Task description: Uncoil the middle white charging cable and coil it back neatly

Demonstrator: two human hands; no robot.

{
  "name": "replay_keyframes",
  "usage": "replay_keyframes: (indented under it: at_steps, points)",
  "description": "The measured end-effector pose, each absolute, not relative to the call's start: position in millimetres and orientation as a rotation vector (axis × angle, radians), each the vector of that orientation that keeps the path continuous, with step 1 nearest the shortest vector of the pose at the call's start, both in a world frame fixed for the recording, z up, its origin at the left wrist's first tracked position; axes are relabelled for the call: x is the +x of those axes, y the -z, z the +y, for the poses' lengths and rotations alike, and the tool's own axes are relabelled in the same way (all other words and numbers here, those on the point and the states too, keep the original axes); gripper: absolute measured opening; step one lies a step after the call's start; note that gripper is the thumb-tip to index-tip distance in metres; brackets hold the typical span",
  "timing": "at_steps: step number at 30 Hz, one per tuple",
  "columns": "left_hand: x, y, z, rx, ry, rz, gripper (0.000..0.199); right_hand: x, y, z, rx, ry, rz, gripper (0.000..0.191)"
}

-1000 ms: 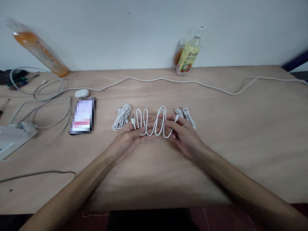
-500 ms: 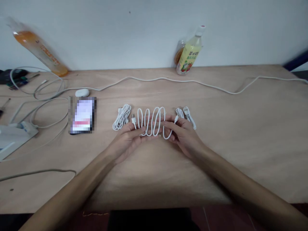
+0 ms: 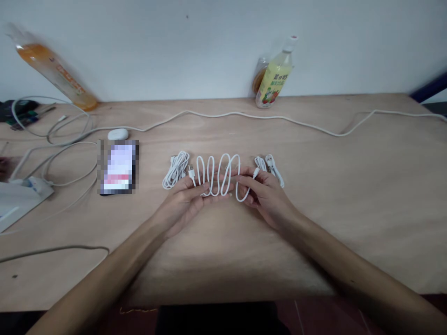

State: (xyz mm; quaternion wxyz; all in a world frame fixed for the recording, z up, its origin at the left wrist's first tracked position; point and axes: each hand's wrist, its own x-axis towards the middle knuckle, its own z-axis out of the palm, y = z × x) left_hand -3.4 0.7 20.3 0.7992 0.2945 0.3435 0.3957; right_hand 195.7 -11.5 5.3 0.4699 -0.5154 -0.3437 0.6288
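Wooden tabletop, pale wall behind: white cable spanning both hands at centre.
The two rightmost loop tops are standing farther apart than in the earlier frame; the cable is forming tall, uneven loops, its USB plug showing at left, slimmer connector at right. Left hand and right hand are pinching it between thumbs and fingers.

Two hands; one looped white cable; three bundles of white cable; two bottles; one partly hidden container; one phone; one small white case; one table; loose cables at left, too tangled for a certain count.
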Motion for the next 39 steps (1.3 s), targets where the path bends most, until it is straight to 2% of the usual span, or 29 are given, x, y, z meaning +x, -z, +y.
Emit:
replay_keyframes:
  at_steps: [14,39]
  points:
    - [-2.5,-23.1,0.5,0.598,-0.865,0.730,0.055,195.0,-7.8,-11.1,-1.253,-1.576,-0.859,0.037]
    - [-3.1,-22.3,1.0,0.613,-0.855,0.718,0.050,196.2,-5.0,-10.7,-1.247,-1.576,-0.829,0.032]
